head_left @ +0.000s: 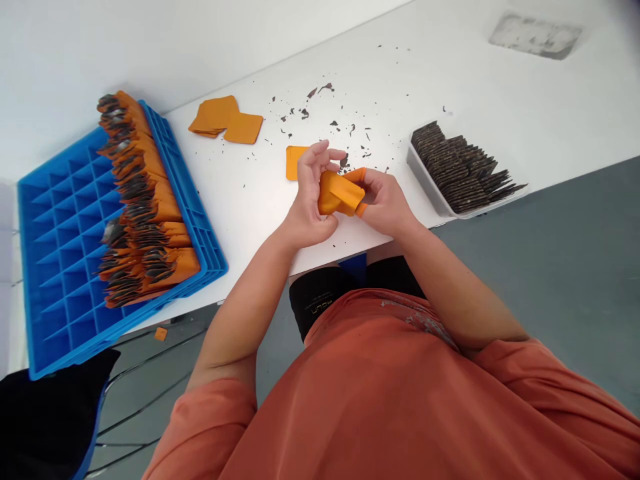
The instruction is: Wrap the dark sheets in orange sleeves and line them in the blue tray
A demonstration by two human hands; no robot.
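Observation:
Above the near edge of the table, a folded piece of orange paper (pixel 342 193) sits between my two hands. My left hand (pixel 314 200) cradles it between thumb and palm, its upper fingers curled and partly raised. From the other side, my right hand (pixel 389 200) pinches its edge; orange covers show on the thumb and forefinger. Whatever may lie inside the fold is hidden. Just behind my left hand, a flat orange square (pixel 294 163) rests on the table, partly covered by the fingers.
A blue divided crate (pixel 65 233) at left holds rows of orange packets (pixel 150 207) with dark tops. Orange squares (pixel 215 115) lie stacked farther back. Dark flakes (pixel 334 124) litter the white table. At right stands a clear tub (pixel 434 190) of thin dark pieces (pixel 463 163); a translucent lid-like object (pixel 536 35) lies beyond.

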